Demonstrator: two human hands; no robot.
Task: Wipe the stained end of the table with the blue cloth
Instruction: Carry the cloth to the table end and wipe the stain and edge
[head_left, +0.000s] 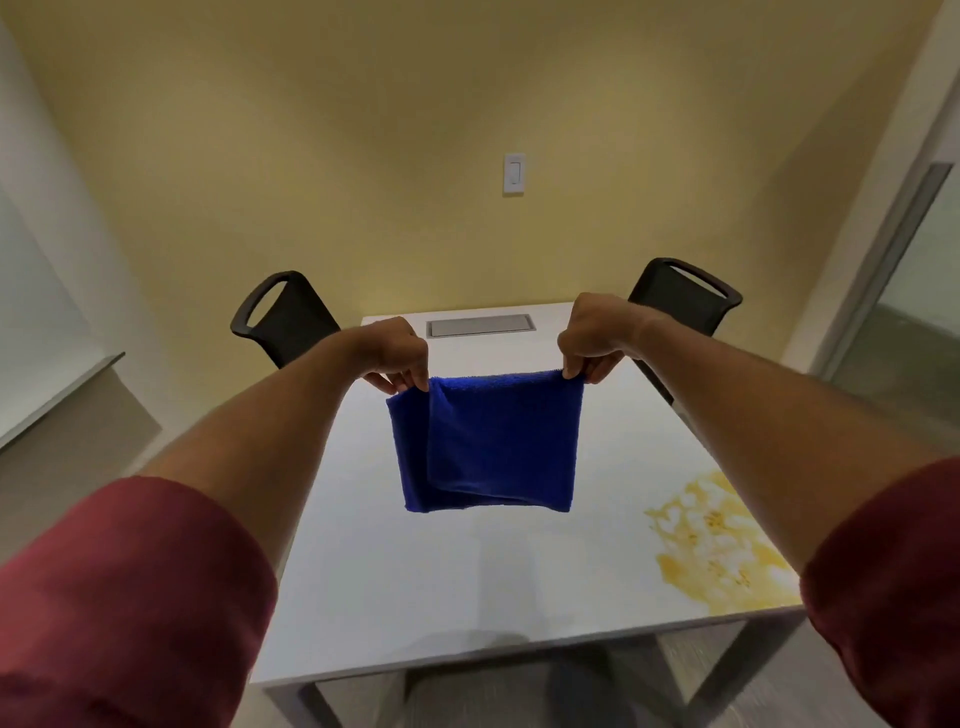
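A blue cloth (488, 441) hangs folded in the air above the middle of the white table (395, 582). My left hand (397, 356) pinches its top left corner and my right hand (592, 335) pinches its top right corner, so the top edge is stretched between them. A yellow stain (719, 545) with darker specks spreads over the near right corner of the table, below and to the right of the cloth. The cloth is not touching the table or the stain.
Two black chairs stand at the far end, one on the left (283, 317) and one on the right (685, 293). A grey cable hatch (480, 326) is set into the far end of the tabletop. The yellow wall carries a light switch (514, 173). A glass partition (904, 291) stands at right.
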